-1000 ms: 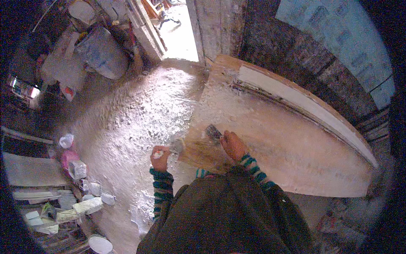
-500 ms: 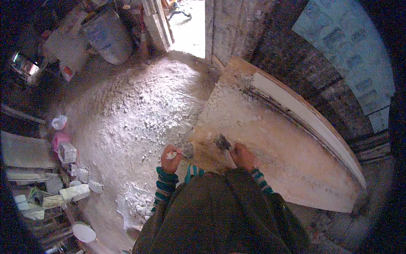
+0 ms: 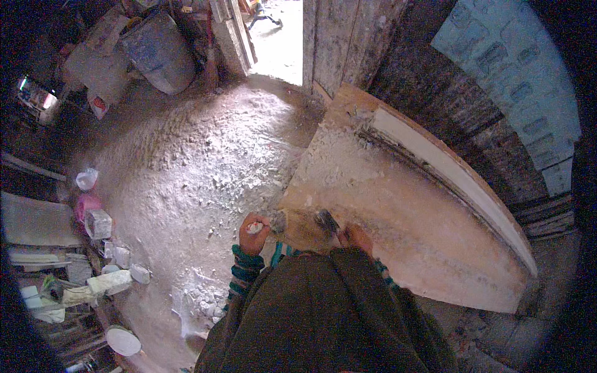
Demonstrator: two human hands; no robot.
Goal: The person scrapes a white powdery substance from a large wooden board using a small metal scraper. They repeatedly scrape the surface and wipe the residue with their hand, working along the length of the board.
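My left hand [image 3: 252, 234] is closed around a scraper, whose pale handle end [image 3: 254, 228] shows at the fist. The grey blade of this left scraper [image 3: 277, 221] reaches to the near left edge of a large wooden board [image 3: 429, 239]. Over the board, my right hand [image 3: 356, 239] grips a second scraper [image 3: 326, 220] with a broad dark blade. That blade lies over a browner patch of the board, a short way from the left one. Pale dust and residue coat the board's surface. Whether the right blade touches the wood I cannot tell.
A raised pale strip [image 3: 448, 160] runs along the board's far right side. White flakes litter the dirt floor [image 3: 205, 161] on the left. A blue-grey barrel [image 3: 163, 53] stands at the far left, near a bright doorway [image 3: 278, 46]. White blocks [image 3: 111, 281] and a white lid [image 3: 124, 341] lie left.
My right hand and its scraper have come slightly closer to my body across the board. My left hand has shifted a little to the right, still holding its scraper.
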